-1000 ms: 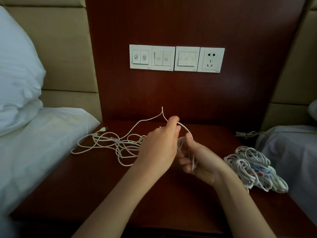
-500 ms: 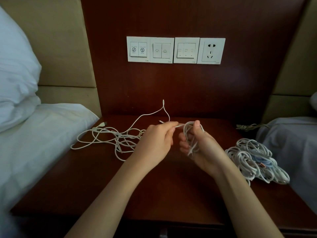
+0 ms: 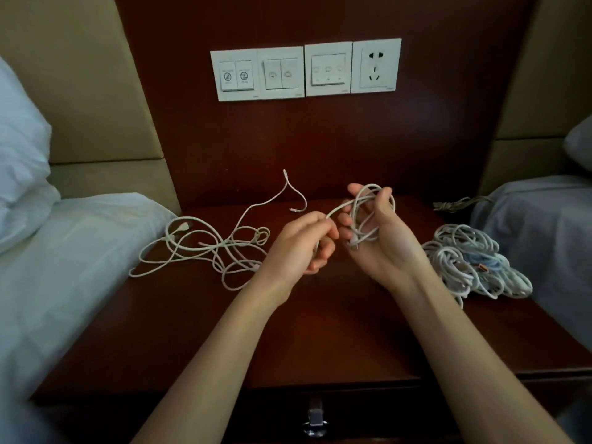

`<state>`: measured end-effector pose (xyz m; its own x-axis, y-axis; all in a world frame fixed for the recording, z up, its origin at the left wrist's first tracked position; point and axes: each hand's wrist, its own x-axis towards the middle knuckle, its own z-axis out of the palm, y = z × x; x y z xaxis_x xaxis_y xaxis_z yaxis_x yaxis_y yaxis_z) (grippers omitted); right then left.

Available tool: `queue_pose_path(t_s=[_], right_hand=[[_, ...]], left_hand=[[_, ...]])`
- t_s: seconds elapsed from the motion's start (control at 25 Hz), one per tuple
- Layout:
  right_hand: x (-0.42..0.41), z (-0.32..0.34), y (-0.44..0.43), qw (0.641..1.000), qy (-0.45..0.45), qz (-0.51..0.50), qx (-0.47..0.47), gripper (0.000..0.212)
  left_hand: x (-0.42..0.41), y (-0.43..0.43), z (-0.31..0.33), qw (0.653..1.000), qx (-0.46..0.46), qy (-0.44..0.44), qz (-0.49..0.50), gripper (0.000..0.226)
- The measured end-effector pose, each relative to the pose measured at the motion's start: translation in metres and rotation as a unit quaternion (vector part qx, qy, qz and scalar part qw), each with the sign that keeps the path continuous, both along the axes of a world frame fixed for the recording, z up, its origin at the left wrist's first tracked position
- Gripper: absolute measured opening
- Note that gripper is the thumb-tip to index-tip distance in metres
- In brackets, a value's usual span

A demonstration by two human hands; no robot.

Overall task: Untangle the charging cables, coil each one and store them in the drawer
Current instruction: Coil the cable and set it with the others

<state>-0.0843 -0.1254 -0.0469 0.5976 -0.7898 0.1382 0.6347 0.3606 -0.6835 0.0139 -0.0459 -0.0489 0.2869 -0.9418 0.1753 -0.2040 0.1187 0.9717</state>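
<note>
Partway through, by the look of it: a heap of coils (image 3: pixel 474 264) lies at the right of the nightstand (image 3: pixel 320 331), a loose tangle (image 3: pixel 208 248) waits at the left, and the drawer (image 3: pixel 315 415) below looks shut, so storing remains. The right hand (image 3: pixel 381 238) has its fingers spread inside a half-wound cable (image 3: pixel 365 213); the left hand (image 3: pixel 304 245) pinches its free run. The cables are thin, white, smooth and springy; the top is dark glossy wood.
</note>
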Motion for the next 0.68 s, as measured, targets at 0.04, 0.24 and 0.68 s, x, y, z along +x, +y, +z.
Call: queue_pose_path(t_s=[0.04,0.24,0.68], right_hand=[[0.0,0.0,-0.001,1.0,0.008,-0.02,0.006,0.049],[-0.003,0.0,-0.002,0.996,-0.022,-0.036,0.083,0.047],[-0.009,-0.004,-0.016,0.985,-0.058,-0.044,0.158,0.016]], left_hand=[[0.001,0.0,-0.004,0.994,-0.002,-0.105,0.024,0.033],[0.003,0.001,-0.016,0.907,0.024,-0.416,0.056,0.039],[0.007,0.01,-0.009,0.874,-0.071,-0.481,-0.021,0.056]])
